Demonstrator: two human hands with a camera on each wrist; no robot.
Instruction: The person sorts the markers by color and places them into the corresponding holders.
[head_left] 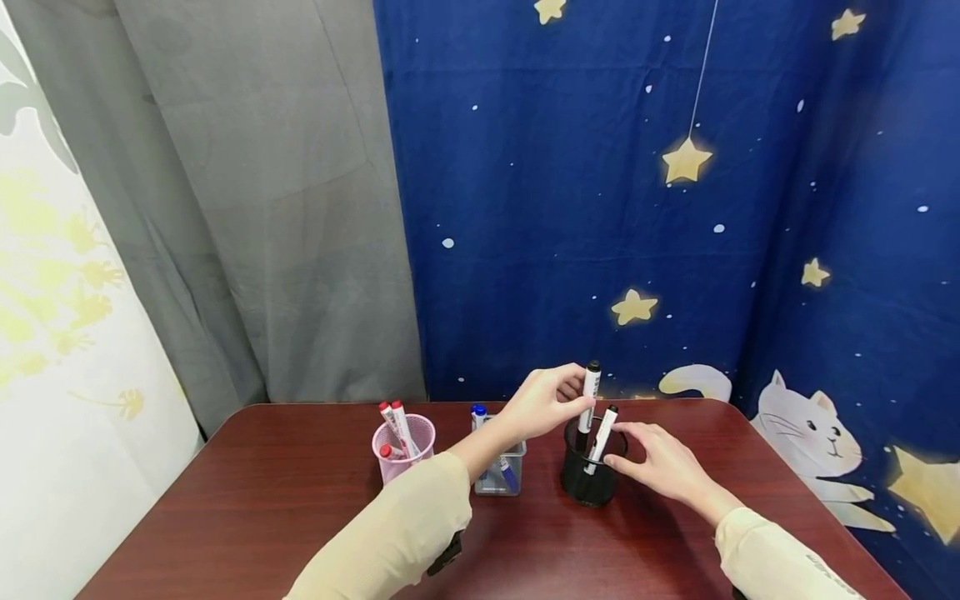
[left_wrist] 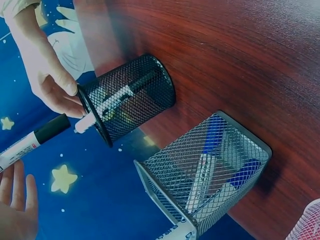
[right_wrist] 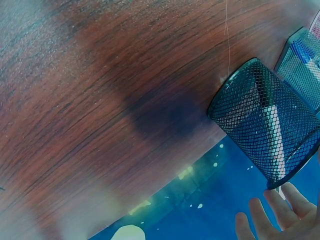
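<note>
My left hand (head_left: pixel 543 402) pinches a black-capped white marker (head_left: pixel 592 383) upright, cap down, between thumb and fingers. In the left wrist view the marker's black cap (left_wrist: pixel 52 128) is just short of the mouth of the black mesh pen cup (left_wrist: pixel 145 95). A second black-and-white marker (head_left: pixel 602 436) leans inside that cup, its end poking above the rim. My right hand (head_left: pixel 663 461) holds the cup's right side at the rim, thumb in front and fingers behind. In the right wrist view its fingertips (right_wrist: pixel 272 195) are right at the rim.
Left of the black cup stands a silver mesh holder (head_left: pixel 498 490) with blue markers (head_left: pixel 509 475). Farther left is a pink mesh cup (head_left: pixel 423 433) with red markers (head_left: pixel 405 429). All stand near the back edge of the brown table (head_left: pixel 247 500), with curtains (head_left: pixel 525 208) behind.
</note>
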